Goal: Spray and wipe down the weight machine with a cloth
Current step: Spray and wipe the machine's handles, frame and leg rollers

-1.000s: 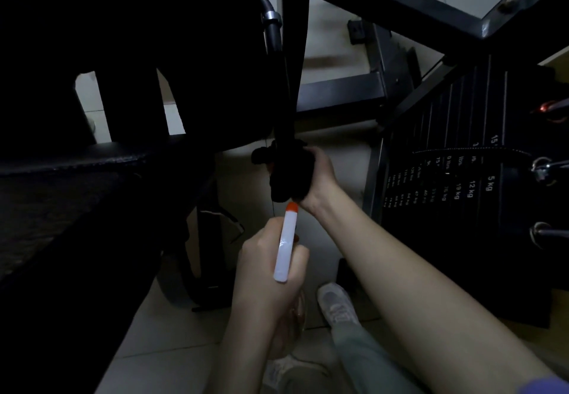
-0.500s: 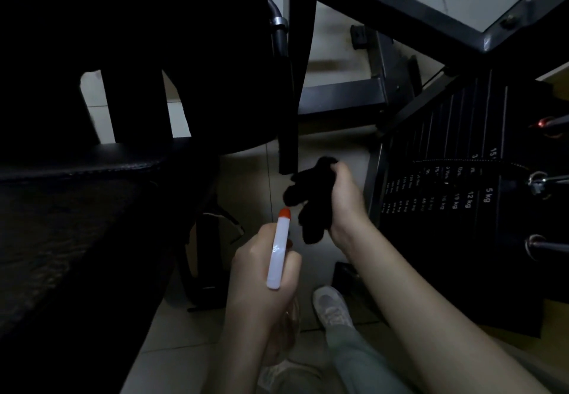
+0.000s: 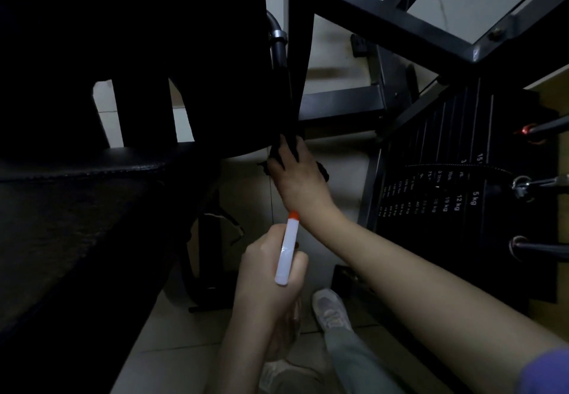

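The weight machine's black upright bar hangs down in the middle of the view. My right hand reaches up to its lower end and grips a black cloth against the bar, with another part of the cloth showing at the hand's right side. Lower down, my left hand holds a spray bottle with a white head and an orange nozzle tip that points up toward the right wrist. The clear bottle body below the hand is hard to make out.
A black padded seat and dark pad fill the left. The weight stack with kg labels and selector pins stands at the right. Black frame beams cross above. My shoe rests on the tiled floor.
My right hand dropped off the bar with the cloth bunched half a second ago, then rose again and now holds the cloth on the bar's lower end. The left hand and sprayer barely moved.
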Demonstrator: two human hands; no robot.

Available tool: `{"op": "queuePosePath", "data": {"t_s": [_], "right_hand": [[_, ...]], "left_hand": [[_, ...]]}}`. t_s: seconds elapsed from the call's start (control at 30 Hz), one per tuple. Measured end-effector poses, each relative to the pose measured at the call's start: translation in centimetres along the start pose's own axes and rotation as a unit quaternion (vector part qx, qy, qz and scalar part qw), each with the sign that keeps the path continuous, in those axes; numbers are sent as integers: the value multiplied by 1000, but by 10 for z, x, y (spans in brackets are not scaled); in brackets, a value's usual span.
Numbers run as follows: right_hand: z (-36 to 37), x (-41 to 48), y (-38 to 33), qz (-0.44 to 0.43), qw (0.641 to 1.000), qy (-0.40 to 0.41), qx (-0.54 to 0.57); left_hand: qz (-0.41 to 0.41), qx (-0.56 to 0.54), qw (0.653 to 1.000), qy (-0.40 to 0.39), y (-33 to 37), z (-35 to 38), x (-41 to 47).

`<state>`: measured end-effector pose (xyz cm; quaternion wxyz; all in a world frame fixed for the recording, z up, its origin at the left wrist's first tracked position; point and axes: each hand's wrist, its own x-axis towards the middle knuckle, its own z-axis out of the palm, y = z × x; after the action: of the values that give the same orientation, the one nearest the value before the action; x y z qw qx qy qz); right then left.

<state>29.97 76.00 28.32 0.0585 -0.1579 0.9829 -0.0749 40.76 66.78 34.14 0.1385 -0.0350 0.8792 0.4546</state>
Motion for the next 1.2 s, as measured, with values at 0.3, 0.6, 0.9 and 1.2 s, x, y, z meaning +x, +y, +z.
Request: {"op": "queuePosePath", "data": {"t_s": [0.3,0.6,0.9,1.2], "right_hand": [[-15,-9,-3,-135,980,-54,-133],[-52,-29,-4,-111,978,-170,-57],[-88,-105,12,97,965,-206,127],[-172,-144,-22,192,940,-135,248]], "left_hand": [[20,27,999,22,16,-11,-1],[28,-15,999,39,35,-31,-44],[110,-8,994,13,59,-47,-104],[122,-19,992,-1,95,-70,-157]]}}
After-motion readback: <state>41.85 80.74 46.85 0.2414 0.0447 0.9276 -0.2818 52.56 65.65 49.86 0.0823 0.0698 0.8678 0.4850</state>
